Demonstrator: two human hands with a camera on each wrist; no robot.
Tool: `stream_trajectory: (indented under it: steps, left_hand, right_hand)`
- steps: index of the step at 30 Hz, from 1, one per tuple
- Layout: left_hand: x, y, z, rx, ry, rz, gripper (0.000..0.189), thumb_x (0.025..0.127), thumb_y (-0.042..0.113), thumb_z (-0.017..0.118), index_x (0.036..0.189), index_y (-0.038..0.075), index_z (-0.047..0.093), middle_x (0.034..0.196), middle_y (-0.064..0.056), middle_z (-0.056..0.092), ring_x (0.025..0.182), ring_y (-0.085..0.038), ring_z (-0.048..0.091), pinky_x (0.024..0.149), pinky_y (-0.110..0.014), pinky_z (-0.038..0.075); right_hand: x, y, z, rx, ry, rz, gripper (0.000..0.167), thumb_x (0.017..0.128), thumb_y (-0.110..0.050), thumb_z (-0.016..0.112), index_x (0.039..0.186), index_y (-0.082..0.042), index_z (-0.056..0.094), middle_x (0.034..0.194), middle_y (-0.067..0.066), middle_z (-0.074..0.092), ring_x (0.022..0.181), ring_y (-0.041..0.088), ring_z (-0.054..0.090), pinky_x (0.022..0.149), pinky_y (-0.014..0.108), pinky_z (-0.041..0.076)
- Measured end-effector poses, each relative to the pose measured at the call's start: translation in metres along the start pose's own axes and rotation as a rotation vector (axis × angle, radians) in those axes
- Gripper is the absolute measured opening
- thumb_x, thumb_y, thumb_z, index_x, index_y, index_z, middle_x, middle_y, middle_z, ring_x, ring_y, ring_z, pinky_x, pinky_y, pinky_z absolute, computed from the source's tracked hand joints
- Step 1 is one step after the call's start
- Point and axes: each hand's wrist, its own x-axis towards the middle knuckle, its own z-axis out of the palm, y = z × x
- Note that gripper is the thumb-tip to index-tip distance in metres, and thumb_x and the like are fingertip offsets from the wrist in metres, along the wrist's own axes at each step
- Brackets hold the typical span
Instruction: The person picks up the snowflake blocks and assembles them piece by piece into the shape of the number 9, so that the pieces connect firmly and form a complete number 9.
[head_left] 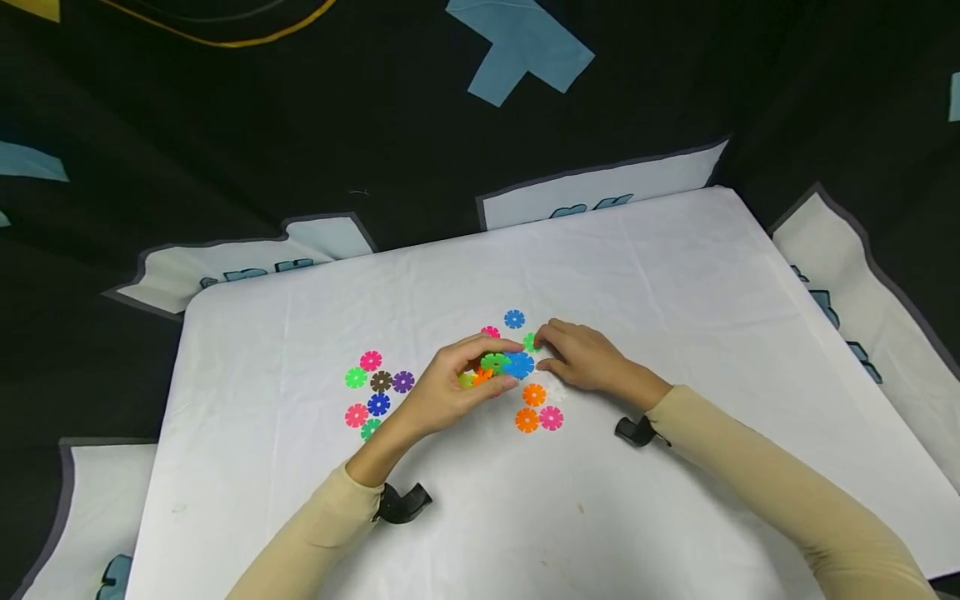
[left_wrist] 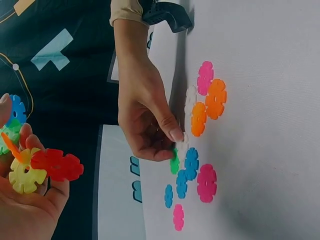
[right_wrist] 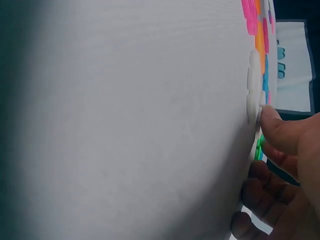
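My left hand (head_left: 442, 392) grips a cluster of joined notched plastic discs. In the left wrist view the cluster shows a red disc (left_wrist: 57, 165), a yellow disc (left_wrist: 25, 172), an orange disc (left_wrist: 14, 145) seen edge-on, and a blue disc (left_wrist: 16, 110); a green disc (head_left: 494, 363) shows in the head view. My right hand (head_left: 581, 354) is low over the table, fingers bent and thumb apart from them. Its fingertips are right at a loose green disc (head_left: 531, 342), with a white disc (left_wrist: 183, 145) close by the thumb. The palm hides part of the cluster.
Loose discs lie left of my left hand, among them a brown disc (head_left: 381, 382) and a purple disc (head_left: 403, 382). Orange discs (head_left: 534, 395) and a pink disc (head_left: 551, 418) lie nearer me. The white-covered table (head_left: 675, 275) is backed by black curtains (head_left: 300, 125).
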Motion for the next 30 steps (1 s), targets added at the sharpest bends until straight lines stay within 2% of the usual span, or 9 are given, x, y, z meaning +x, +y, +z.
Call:
stream_trajectory:
  steps: [3,7,11,15,20,23,26,30]
  left_hand:
    - [0.000,0.001,-0.001,0.014,-0.002,0.003,0.034,0.090,0.016,0.071,0.124,0.011,0.065,0.113,0.000,0.067,0.089,-0.015,0.053,0.074,-0.024,0.045]
    - [-0.002,0.000,-0.004,0.024,0.011,-0.017,0.033,0.090,0.015,0.071,0.123,0.014,0.066,0.111,0.000,0.067,0.089,-0.014,0.055,0.074,-0.024,0.046]
    - [-0.005,-0.003,-0.007,0.026,0.022,-0.027,0.034,0.089,0.014,0.071,0.123,0.011,0.066,0.111,-0.002,0.067,0.091,-0.014,0.057,0.075,-0.024,0.048]
    - [-0.007,-0.006,-0.009,0.034,0.023,-0.027,0.034,0.089,0.016,0.072,0.123,0.011,0.066,0.111,-0.002,0.067,0.095,-0.013,0.058,0.077,-0.025,0.048]
    - [-0.010,-0.006,-0.012,0.053,0.028,-0.037,0.035,0.089,0.019,0.073,0.123,0.016,0.066,0.110,0.001,0.068,0.097,-0.013,0.058,0.079,-0.026,0.049]
    - [-0.011,-0.007,-0.014,0.054,0.025,-0.041,0.036,0.089,0.021,0.073,0.124,0.014,0.066,0.112,0.003,0.067,0.099,-0.013,0.058,0.079,-0.027,0.049]
    - [-0.011,-0.008,-0.015,0.050,0.018,-0.043,0.037,0.090,0.023,0.072,0.124,0.011,0.065,0.114,0.003,0.067,0.101,-0.014,0.058,0.080,-0.027,0.049]
    - [-0.009,-0.007,-0.014,0.044,0.011,-0.040,0.036,0.089,0.020,0.073,0.124,0.012,0.066,0.116,0.002,0.067,0.102,-0.014,0.058,0.081,-0.027,0.050]
  right_hand:
    - [0.000,0.000,0.000,-0.009,0.004,0.010,0.037,0.087,-0.034,0.075,0.112,-0.009,0.062,0.096,0.002,0.061,0.075,0.015,0.051,0.070,0.029,0.046]
    - [-0.001,0.000,0.000,-0.059,0.009,-0.043,0.045,0.083,-0.038,0.077,0.116,-0.011,0.063,0.094,0.001,0.060,0.070,0.013,0.049,0.065,0.028,0.044]
    - [-0.002,-0.001,0.000,-0.066,-0.006,-0.066,0.036,0.084,-0.034,0.077,0.112,-0.015,0.065,0.086,-0.001,0.055,0.066,0.012,0.044,0.061,0.025,0.039]
    - [-0.004,0.001,0.000,-0.033,-0.014,-0.043,0.031,0.085,-0.031,0.077,0.107,-0.014,0.066,0.088,-0.002,0.057,0.071,0.011,0.046,0.064,0.024,0.041]
    - [-0.006,0.004,0.000,-0.010,-0.018,-0.087,0.042,0.082,-0.037,0.079,0.116,-0.016,0.068,0.087,-0.002,0.057,0.069,0.009,0.045,0.061,0.023,0.040]
    - [-0.005,0.004,0.000,-0.016,-0.028,-0.113,0.043,0.082,-0.038,0.078,0.118,-0.017,0.069,0.084,-0.002,0.056,0.066,0.009,0.043,0.059,0.023,0.038]
    - [-0.004,0.004,0.001,-0.002,-0.034,-0.073,0.037,0.082,-0.035,0.079,0.111,-0.014,0.070,0.089,-0.001,0.058,0.070,0.011,0.046,0.063,0.024,0.042]
    - [-0.006,0.004,0.000,0.069,-0.026,0.007,0.034,0.080,-0.028,0.082,0.102,-0.009,0.063,0.096,0.001,0.060,0.079,0.015,0.051,0.073,0.029,0.048]
